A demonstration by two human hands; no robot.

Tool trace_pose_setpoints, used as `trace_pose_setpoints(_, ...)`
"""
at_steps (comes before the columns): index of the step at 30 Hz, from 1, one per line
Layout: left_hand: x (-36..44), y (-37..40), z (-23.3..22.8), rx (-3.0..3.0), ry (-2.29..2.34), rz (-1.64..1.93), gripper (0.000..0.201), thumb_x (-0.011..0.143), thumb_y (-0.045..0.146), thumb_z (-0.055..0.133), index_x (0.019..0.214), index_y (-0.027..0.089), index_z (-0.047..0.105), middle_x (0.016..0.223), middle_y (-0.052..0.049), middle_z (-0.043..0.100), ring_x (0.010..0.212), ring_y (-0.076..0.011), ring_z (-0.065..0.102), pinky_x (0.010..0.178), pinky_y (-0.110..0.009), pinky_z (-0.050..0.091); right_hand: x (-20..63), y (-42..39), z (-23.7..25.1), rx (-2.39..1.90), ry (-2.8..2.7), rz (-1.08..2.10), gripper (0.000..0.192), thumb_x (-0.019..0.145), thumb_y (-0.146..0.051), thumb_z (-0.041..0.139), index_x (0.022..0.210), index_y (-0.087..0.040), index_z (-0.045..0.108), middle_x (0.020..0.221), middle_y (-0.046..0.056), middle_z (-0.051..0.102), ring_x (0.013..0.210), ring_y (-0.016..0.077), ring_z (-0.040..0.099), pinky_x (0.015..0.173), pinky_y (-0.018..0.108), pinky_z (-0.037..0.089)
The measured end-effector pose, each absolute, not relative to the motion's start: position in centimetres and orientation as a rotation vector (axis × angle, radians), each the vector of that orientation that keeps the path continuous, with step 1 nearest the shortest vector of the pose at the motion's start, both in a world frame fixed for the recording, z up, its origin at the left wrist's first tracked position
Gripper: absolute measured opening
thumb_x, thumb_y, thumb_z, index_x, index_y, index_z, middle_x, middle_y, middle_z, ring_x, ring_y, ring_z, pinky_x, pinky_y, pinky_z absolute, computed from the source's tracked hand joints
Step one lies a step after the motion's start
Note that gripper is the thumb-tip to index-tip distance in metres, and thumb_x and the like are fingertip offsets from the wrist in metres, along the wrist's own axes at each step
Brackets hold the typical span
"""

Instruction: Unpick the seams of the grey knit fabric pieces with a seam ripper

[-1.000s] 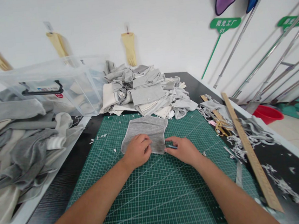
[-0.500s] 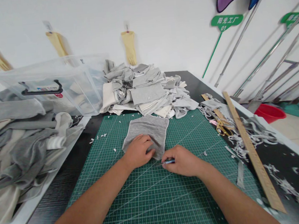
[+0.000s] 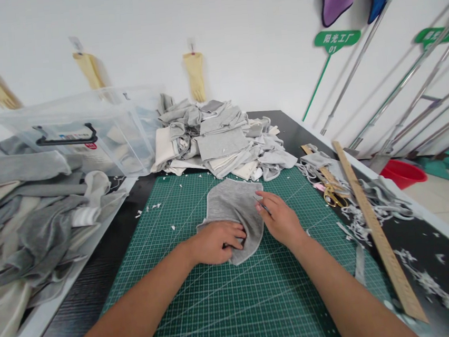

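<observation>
A piece of grey cloth with pale edges lies on the green cutting mat, wrinkled near its lower part. On that part rests my left hand, its fingers curled and gripping a fold of the fabric. My right hand is closed around a slim, pointed metal tool, and it sits at the cloth's right edge. The tool's tip points up and left over the upper right edge; most of its handle is hidden in the hand.
Behind the mat is a heap of grey and white cloth pieces. More fabric and a clear plastic bin are at left. A wooden ruler, gold-handled scissors and scraps lie along the right side.
The cloth has turned and shifted right and toward me. My right hand has moved up with the tool, from the cloth's lower corner to its upper right edge.
</observation>
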State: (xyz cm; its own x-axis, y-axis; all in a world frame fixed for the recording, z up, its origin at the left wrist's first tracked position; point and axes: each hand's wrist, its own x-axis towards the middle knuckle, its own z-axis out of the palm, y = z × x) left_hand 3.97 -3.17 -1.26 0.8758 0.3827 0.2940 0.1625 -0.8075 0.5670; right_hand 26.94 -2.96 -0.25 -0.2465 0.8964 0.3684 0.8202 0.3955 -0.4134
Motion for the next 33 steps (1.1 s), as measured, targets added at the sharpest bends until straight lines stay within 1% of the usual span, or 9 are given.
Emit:
trace_pose_setpoints(3,3.9,-2.8,-2.5,2.324,0.422,0.619,0.032,0.063,-0.003,0.042,0.065,0.018,0.066,0.094,-0.001,0.071,0.107,-0.0158,0.059,0.101,-0.034,0.042,27.1,-2.9,-0.2,-1.519,-2.211,0.204,0.031,0.094,-0.030,0.035,0.112,-0.020,0.058,0.128,0.006,0.055,0.127,0.0189,0.039,0.103,0.035,0.033)
trace_pose_setpoints(5,3.6,-2.4,-3.1,2.253,0.495,0.692,0.031,0.062,-0.003,0.039,0.060,0.017,0.062,0.086,-0.001,0.071,0.102,-0.0147,0.061,0.093,-0.032,0.048,27.1,-2.9,-0.2,-1.611,-2.280,0.225,0.033,0.095,-0.032,0.034,0.117,-0.020,0.056,0.123,0.008,0.059,0.123,0.0196,0.044,0.098,0.033,0.037)
trace_pose_setpoints(8,3.0,-1.6,-3.3,2.340,0.695,0.829,0.031,0.063,-0.003,0.038,0.064,0.017,0.062,0.079,-0.002,0.069,0.094,-0.0156,0.063,0.089,-0.034,0.049,27.0,-3.1,0.1,-1.811,-2.322,0.165,0.034,0.095,-0.038,0.031,0.106,-0.020,0.059,0.109,0.011,0.064,0.103,0.0216,0.058,0.083,0.031,0.043)
trace_pose_setpoints(10,2.5,-1.2,-3.2,2.498,0.891,0.894,0.029,0.066,-0.002,0.041,0.065,0.017,0.062,0.075,-0.002,0.067,0.095,-0.0180,0.062,0.098,-0.042,0.042,26.9,-3.3,0.6,-1.978,-2.291,0.059,0.038,0.095,-0.041,0.028,0.098,-0.019,0.060,0.092,0.011,0.067,0.087,0.0227,0.063,0.072,0.031,0.043)
trace_pose_setpoints(13,1.9,-0.8,-2.8,2.644,1.190,0.958,0.024,0.072,0.002,0.046,0.068,0.018,0.063,0.079,-0.003,0.066,0.102,-0.0211,0.057,0.105,-0.047,0.033,26.9,-3.5,1.1,-2.150,-2.225,-0.045,0.042,0.095,-0.042,0.025,0.094,-0.018,0.059,0.077,0.011,0.067,0.072,0.0232,0.064,0.063,0.030,0.040)
trace_pose_setpoints(19,2.5,-1.5,-2.1,2.710,1.248,0.997,0.018,0.078,0.008,0.050,0.082,0.016,0.066,0.097,-0.007,0.060,0.103,-0.0220,0.052,0.096,-0.042,0.041,27.3,-3.5,1.1,-2.146,-2.118,-0.083,0.039,0.094,-0.042,0.027,0.089,-0.019,0.059,0.073,0.009,0.067,0.068,0.0224,0.063,0.059,0.029,0.035)
trace_pose_setpoints(23,3.1,-2.4,-1.4,2.774,1.106,0.882,0.019,0.084,0.018,0.050,0.095,0.016,0.065,0.101,-0.008,0.058,0.102,-0.0220,0.051,0.093,-0.041,0.042,27.4,-3.4,0.9,-1.973,-2.087,0.073,0.038,0.093,-0.044,0.032,0.088,-0.021,0.062,0.073,0.006,0.067,0.069,0.0196,0.062,0.061,0.027,0.035)
trace_pose_setpoints(28,3.5,-3.0,-1.4,2.849,0.870,0.659,0.022,0.086,0.024,0.052,0.104,0.018,0.063,0.103,-0.008,0.057,0.103,-0.0219,0.050,0.092,-0.040,0.041,27.1,-3.5,0.7,-1.642,-2.073,0.421,0.027,0.088,-0.039,0.045,0.098,-0.023,0.065,0.085,0.003,0.069,0.077,0.0166,0.061,0.067,0.024,0.038)
trace_pose_setpoints(33,3.4,-3.0,-1.9,2.807,0.846,0.618,0.021,0.086,0.024,0.052,0.102,0.020,0.064,0.104,-0.007,0.056,0.099,-0.0205,0.052,0.089,-0.039,0.042,26.8,-3.8,0.7,-1.488,-2.151,0.669,0.037,0.089,-0.044,0.043,0.072,-0.018,0.064,0.063,0.000,0.062,0.060,0.0126,0.053,0.055,0.022,0.033)
